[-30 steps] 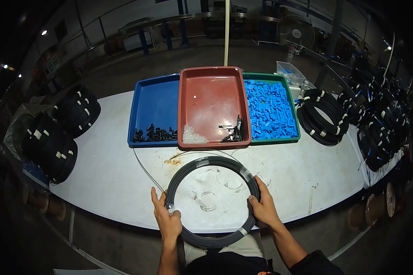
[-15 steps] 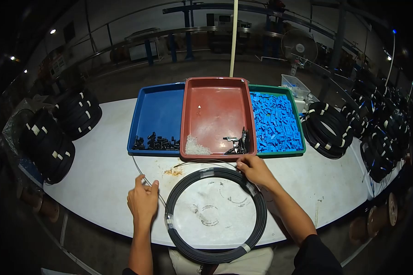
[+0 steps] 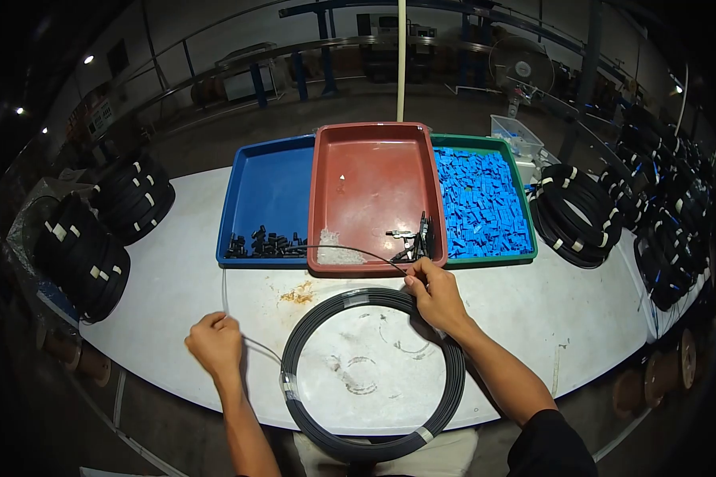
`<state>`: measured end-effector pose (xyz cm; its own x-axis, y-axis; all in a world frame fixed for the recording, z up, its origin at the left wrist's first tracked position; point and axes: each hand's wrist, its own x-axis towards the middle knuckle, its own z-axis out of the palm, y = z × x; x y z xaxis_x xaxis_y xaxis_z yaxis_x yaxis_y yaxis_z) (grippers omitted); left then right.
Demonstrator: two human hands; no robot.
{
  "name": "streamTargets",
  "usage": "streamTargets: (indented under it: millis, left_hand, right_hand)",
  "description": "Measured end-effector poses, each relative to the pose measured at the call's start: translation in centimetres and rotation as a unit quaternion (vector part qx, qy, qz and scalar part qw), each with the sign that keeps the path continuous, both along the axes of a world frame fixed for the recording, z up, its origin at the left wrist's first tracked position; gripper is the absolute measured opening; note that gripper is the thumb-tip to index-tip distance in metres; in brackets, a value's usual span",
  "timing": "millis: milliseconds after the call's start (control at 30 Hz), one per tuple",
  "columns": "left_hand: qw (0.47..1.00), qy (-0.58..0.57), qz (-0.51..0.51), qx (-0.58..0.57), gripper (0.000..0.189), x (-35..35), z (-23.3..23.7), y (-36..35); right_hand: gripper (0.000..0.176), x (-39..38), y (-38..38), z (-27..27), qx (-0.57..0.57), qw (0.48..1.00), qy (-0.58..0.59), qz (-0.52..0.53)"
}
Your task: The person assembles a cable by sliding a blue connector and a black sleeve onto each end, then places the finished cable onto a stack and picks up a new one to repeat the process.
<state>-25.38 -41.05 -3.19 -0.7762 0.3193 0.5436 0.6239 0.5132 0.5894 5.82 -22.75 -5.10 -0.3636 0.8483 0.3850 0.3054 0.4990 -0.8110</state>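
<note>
A coil of black cable, bound with pale tape, lies at the table's front edge and hangs slightly over it. My left hand, left of the coil, is closed around one loose cable end; this runs from the coil's left side through my fist and up toward the blue tray. At the coil's upper right, my right hand pinches the other cable end between thumb and fingers. That end arcs leftward over the front of the red tray.
A blue tray holds small black parts, a red tray holds clear and black pieces, and a green tray holds blue clips. Black coils are stacked at left, with more coils at right. A clear plastic box stands behind.
My left hand has moved left and down and closed on its cable end. My right hand has shifted slightly; its cable end now rises higher, across the red tray's front.
</note>
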Motion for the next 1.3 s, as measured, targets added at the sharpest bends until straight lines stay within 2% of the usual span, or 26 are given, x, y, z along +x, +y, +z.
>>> streamTargets:
  millis: [67,167,333,433,533,600,667,733,833,867,933,1067,1233,1300]
  left_hand:
    - [1.000,0.021,0.008,0.006,0.021,1.1,0.2,-1.8]
    - [0.989,0.075,0.008,0.126,0.013,2.1,-0.7,-3.8]
    - [0.982,0.104,0.016,0.155,0.014,3.6,1.2,-5.2]
    - [0.965,0.129,-0.033,0.225,0.016,4.3,1.6,-4.3]
    - [0.947,0.023,-0.201,0.249,0.016,3.9,2.0,-0.9]
    - [0.933,-0.029,-0.281,0.224,0.017,2.4,1.6,1.9]
    - [0.896,-0.124,-0.374,0.204,0.019,1.6,1.2,4.5]
    - [0.894,-0.097,-0.423,0.112,0.018,2.0,0.8,6.2]
    - [0.863,-0.128,-0.488,0.011,0.018,2.8,0.0,7.4]
    - [0.862,-0.128,-0.490,0.011,0.018,2.9,-0.1,7.7]
    - [0.857,-0.059,-0.507,-0.068,0.018,3.2,-0.1,8.0]
    - [0.830,-0.083,-0.528,-0.157,0.019,4.2,1.4,7.9]
    - [0.826,-0.084,-0.536,-0.152,0.025,3.9,0.4,8.9]
    - [0.819,-0.084,-0.549,-0.144,0.030,3.7,0.0,9.2]
  right_hand:
    - [0.008,0.1,0.1,-0.2,0.008,1.000,0.003,-0.005]
    - [0.008,0.0,0.3,-0.4,-0.024,0.999,0.026,-0.005]
    - [0.008,0.1,0.5,-0.7,-0.018,0.999,0.039,-0.016]
    - [0.006,0.2,-0.1,0.0,-0.035,0.996,0.074,-0.022]
    - [0.005,0.3,-0.2,-0.1,-0.026,0.995,0.098,-0.020]
    - [0.005,0.3,-0.2,-0.3,-0.007,0.994,0.108,-0.014]
    - [0.006,0.4,-0.1,-0.3,0.005,0.994,0.113,-0.003]
    - [0.006,0.4,0.0,-0.5,0.003,0.994,0.109,0.002]
    - [0.006,0.4,0.0,-0.5,0.003,0.995,0.101,0.011]
    - [0.006,0.4,0.0,-0.5,0.005,0.995,0.097,0.014]
    - [0.006,0.5,0.1,-0.4,0.007,0.996,0.093,0.015]
    - [0.007,0.3,-0.1,-0.1,0.006,0.997,0.079,0.019]
    - [0.007,0.2,-0.1,0.0,-0.002,0.997,0.068,0.024]
    - [0.008,0.2,-0.3,0.3,0.070,0.997,0.018,0.015]
